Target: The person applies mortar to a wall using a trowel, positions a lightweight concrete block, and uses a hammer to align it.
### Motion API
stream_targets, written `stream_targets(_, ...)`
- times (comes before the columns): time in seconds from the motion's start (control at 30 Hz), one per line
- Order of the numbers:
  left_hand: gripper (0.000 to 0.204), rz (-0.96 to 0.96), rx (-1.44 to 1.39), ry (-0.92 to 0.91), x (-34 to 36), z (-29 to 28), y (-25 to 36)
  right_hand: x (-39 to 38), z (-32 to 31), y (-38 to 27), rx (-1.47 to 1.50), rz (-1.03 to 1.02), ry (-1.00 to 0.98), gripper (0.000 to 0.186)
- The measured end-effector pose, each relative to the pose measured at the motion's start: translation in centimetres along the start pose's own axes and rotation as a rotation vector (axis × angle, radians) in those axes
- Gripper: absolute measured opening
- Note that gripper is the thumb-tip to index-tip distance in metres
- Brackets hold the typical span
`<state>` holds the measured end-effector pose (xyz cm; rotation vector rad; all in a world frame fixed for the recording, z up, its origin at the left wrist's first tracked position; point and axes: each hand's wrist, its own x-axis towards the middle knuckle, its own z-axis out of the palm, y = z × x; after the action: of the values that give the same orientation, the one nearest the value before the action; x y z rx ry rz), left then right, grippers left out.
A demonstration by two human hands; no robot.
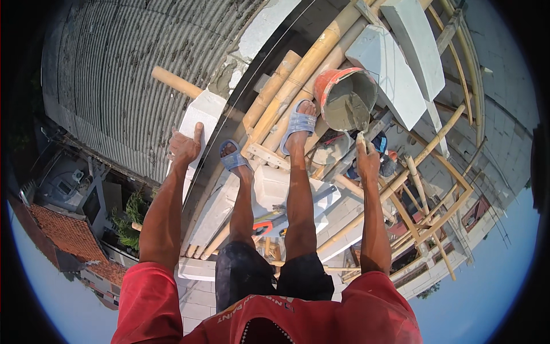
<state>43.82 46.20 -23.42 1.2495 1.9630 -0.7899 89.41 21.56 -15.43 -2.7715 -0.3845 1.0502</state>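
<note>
On the left, my left hand [185, 147] grips a white block [207, 109] set on the wall line. Its thumb lies along the top and its fingers bend over the outer edge. My right hand [368, 159] is closed round the mortar-smeared handle of what looks like a trowel [360, 138]. That tool's far end reaches the lip of a tilted orange bucket [329, 82], where wet grey mortar [347, 110] coats the inside. Grey mortar also lies on the wall top [225, 77] beyond the white block.
My sandalled feet stand by bamboo poles [298, 80]. A handsaw [309, 207] lies among white blocks [275, 186] between my legs. Large white blocks [385, 71] lean beyond the bucket. A corrugated roof [137, 63] slopes off left; bamboo scaffolding [427, 152] and a drop are right.
</note>
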Motion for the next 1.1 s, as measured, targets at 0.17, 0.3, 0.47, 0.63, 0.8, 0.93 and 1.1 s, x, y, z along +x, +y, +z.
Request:
stream_targets(0.17,0.126,0.076,0.002,0.002,0.5,1.2,1.7,8.4,4.4,-1.5,-0.287,-0.006,0.071,0.052)
stream_targets(0.3,0.126,0.078,0.102,0.198,0.1,0.1,-0.4,4.2,3.9,-5.2,-0.151,-0.102,-0.24,0.051)
stream_targets(0.47,0.125,0.036,0.057,0.074,2.7,0.7,-1.4,1.0,-0.7,-0.5,0.687,0.214,-0.515,0.043)
stream_targets(0.63,0.125,0.042,0.083,0.076,0.7,0.9,0.5,-3.1,0.1,5.3,1.226,0.348,-0.529,0.042)
stream_targets(0.8,0.127,0.149,-0.001,0.181,2.9,1.8,-1.9,-5.1,2.0,5.6,1.484,0.32,-0.634,0.033)
stream_targets(0.93,0.128,0.053,0.01,0.007,1.3,1.6,0.3,-3.9,0.7,3.2,1.519,0.289,-0.76,0.033)
stream_targets(1.1,0.128,0.03,-0.011,0.014,0.7,0.2,-0.9,-0.2,1.2,-10.6,1.106,0.122,-0.65,0.032)
